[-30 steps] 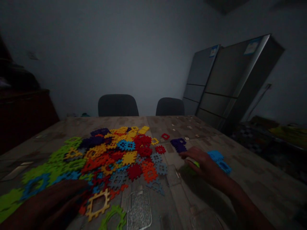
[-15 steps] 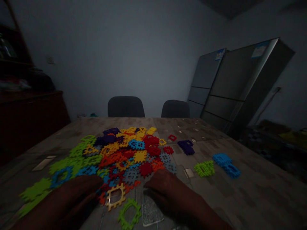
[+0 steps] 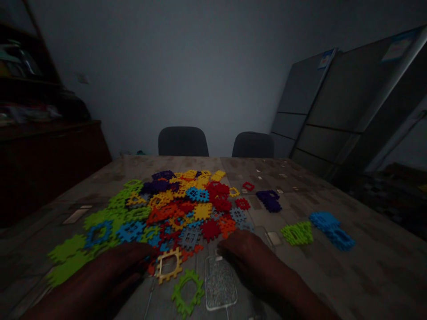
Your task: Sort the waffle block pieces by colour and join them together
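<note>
A heap of flat, toothed plastic tiles [image 3: 180, 209] in many colours covers the middle of the table [image 3: 333, 275]. My left hand [image 3: 116, 266] lies at the heap's near edge, beside a yellow frame tile [image 3: 169, 266]; its fingers are too dark to read. My right hand [image 3: 245, 253] rests palm down at the heap's near right edge, next to a clear phone-shaped case [image 3: 220, 284], fingers curled at small tiles. Apart to the right lie a green tile [image 3: 296, 233], blue tiles [image 3: 332, 229] and purple tiles [image 3: 271, 201].
The room is dim. Two dark chairs [image 3: 183, 141] stand at the table's far side. A grey refrigerator [image 3: 353, 106] stands at the right, a dark cabinet [image 3: 50, 155] at the left. A green ring tile [image 3: 187, 293] lies near the front edge.
My right hand left the green tile at the right and came back to the heap's near edge. The view shifted, so everything slid rightward. My left hand stayed.
</note>
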The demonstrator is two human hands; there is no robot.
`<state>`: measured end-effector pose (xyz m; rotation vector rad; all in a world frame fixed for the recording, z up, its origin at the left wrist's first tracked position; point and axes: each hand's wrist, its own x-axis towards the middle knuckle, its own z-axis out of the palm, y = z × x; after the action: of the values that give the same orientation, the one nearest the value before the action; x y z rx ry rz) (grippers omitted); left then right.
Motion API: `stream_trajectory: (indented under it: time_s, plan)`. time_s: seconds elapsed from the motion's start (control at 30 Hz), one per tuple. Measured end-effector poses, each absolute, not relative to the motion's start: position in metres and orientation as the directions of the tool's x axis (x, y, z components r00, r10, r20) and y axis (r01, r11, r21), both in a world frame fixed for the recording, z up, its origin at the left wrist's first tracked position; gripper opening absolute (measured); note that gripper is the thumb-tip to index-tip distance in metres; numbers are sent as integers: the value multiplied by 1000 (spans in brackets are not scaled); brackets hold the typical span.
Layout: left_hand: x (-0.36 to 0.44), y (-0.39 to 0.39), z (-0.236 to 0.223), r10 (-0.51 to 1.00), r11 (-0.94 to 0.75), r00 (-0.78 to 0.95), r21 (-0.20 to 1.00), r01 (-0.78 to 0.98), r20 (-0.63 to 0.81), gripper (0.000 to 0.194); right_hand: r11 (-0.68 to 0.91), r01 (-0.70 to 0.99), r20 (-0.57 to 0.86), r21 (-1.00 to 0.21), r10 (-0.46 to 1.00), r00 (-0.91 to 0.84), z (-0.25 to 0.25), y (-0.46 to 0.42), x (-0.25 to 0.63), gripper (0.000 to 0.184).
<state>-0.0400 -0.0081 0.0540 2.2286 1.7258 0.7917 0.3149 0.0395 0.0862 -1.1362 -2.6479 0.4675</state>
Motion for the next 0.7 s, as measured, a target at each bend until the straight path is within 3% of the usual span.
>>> stream_trajectory:
  time_s: [0.1, 0.23, 0.5, 0.7]
  plan:
    - [-23, -13, 74, 939, -343, 266, 512, 788, 220, 30, 611, 676, 102, -412, 768, -632, 84, 41, 316, 23]
    - [-21, -13, 85, 939, -342, 267, 535, 772, 215, 34, 578, 672, 160, -463, 800, -578, 78, 48, 320, 25]
    - [-38, 0, 70, 879, -474, 433, 439, 763, 197, 28, 537, 692, 133, -483, 826, -548, 70, 54, 328, 35]
    - [-17, -9, 73, 853, -517, 485, 429, 741, 192, 26, 537, 667, 94, -516, 810, -580, 67, 48, 320, 32]
